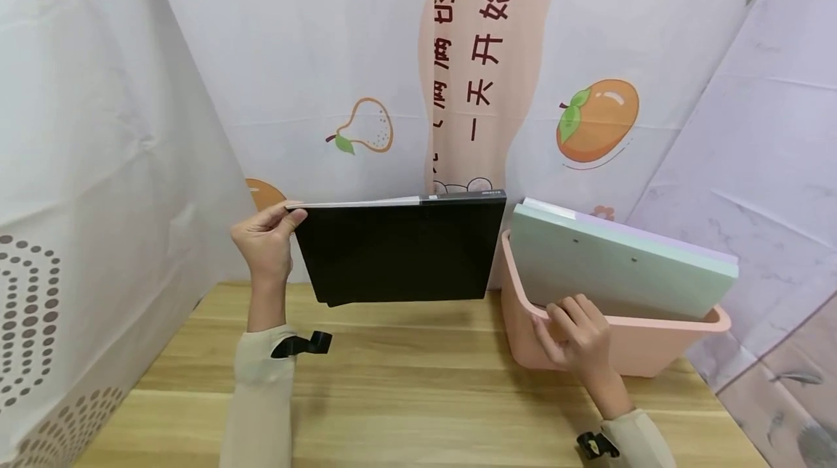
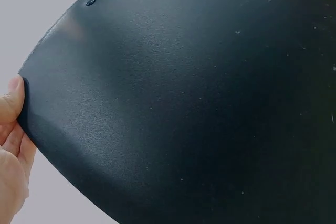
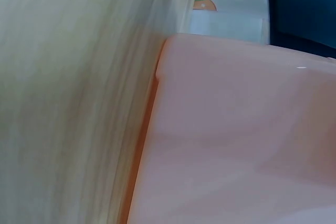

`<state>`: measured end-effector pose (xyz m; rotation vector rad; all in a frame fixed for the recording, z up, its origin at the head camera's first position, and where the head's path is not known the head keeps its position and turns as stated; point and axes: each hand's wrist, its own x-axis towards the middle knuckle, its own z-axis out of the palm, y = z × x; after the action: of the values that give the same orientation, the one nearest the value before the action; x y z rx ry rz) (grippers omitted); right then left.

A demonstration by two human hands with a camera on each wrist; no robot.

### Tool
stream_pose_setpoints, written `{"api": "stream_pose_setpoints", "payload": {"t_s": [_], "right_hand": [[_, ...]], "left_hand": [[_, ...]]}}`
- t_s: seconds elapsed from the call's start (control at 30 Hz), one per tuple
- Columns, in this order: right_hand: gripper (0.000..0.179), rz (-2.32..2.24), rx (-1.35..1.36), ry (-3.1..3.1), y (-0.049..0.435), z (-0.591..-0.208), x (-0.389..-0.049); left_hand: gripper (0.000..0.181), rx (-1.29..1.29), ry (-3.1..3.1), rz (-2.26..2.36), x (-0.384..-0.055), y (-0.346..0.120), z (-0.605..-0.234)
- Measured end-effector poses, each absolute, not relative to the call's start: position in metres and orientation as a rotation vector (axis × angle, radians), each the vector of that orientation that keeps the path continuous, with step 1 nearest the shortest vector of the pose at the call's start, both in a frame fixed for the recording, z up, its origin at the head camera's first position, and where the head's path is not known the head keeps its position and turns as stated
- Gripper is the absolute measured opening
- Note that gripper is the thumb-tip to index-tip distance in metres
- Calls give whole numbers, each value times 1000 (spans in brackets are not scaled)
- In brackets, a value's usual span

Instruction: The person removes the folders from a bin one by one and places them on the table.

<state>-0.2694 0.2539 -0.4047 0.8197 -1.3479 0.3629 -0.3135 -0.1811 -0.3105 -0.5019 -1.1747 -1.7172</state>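
In the head view my left hand [image 1: 267, 243] pinches the upper left corner of a black file folder [image 1: 399, 253], thumb in front. The folder hangs upright above the table, its lower edge toward the tabletop. Seen from the left wrist, the same black folder [image 2: 173, 98] fills most of the view, with a small rivet near its edge. My right hand [image 1: 578, 337] grips the front rim of a pink plastic bin [image 1: 660, 348] with curled fingers. A mint green folder [image 1: 621, 257] leans inside that bin, with a lilac folder [image 1: 700, 243] behind it.
A wood-grain table [image 1: 405, 381] lies under both arms. Behind it hangs a white cloth [image 1: 294, 39] printed with fruit and lettering. Black straps circle both wrists. The right wrist view shows the bin's pink wall [image 3: 236, 129] beside the tabletop.
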Motion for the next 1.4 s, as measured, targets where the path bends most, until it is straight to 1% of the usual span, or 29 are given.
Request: {"api": "stream_pose_setpoints", "payload": {"t_s": [0.2, 0.4, 0.53, 0.73, 0.9, 1.07, 1.2, 1.4], "right_hand": [[43, 368, 836, -1354, 251, -409, -272], [43, 371, 837, -1345, 248, -410, -276], [44, 364, 824, -1348, 247, -407, -275], [44, 362, 816, -1342, 248, -402, -274], [44, 358, 811, -1339, 252, -401, -274], [43, 355, 811, -1343, 257, -403, -275], [43, 357, 807, -1356, 258, -405, -276], [44, 355, 806, -1357, 257, -409, -276]], "left_hand": [[9, -435, -1281, -1711, -313, -186, -330], [13, -381, -1324, -1716, -316, -189, -342], [13, -367, -1358, -1678, -317, -190, -345], [8, -377, -1387, -1675, -322, -186, -344], [14, -369, -1408, -1706, -328, -178, -345], [6, -380, -1505, -1646, -335, -175, -352], [10, -369, -1561, -1628, -339, -176, -360], [13, -360, -1580, -1720, -340, -183, -370]]}}
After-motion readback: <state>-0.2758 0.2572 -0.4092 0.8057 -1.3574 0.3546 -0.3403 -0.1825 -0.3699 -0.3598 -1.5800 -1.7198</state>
